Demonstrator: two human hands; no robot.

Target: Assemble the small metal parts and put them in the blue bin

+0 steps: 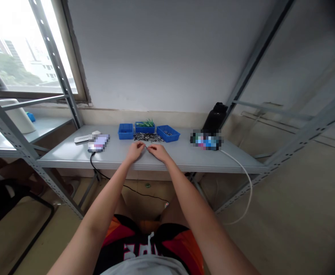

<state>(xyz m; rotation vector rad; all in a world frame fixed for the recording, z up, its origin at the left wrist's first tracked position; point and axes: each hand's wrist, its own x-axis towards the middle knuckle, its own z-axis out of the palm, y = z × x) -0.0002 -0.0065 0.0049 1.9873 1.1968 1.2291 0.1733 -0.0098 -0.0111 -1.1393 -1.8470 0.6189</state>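
Close together above the front half of the grey shelf table [181, 158], both my hands are closed in a pinch. My left hand [135, 151] and my right hand [158, 152] meet at a small, thin dark piece [146, 147] between their fingertips. Its exact kind is too small to make out. Just behind my fingers lies a loose pile of slim black and silvery pieces [148, 137]. Three blue trays stand around the pile: a left tray [126, 135], a middle tray [140, 130] with green pieces [147, 123], and a right tray [172, 138] holding small dark and silvery parts.
A phone-like device [99, 143] with a black cable and a white object [82, 139] lie on the left. At the right are a black bottle [215, 117] and another blurred-out device [206, 140] on a white cable [249, 175]. Metal uprights [53, 187] flank the table.
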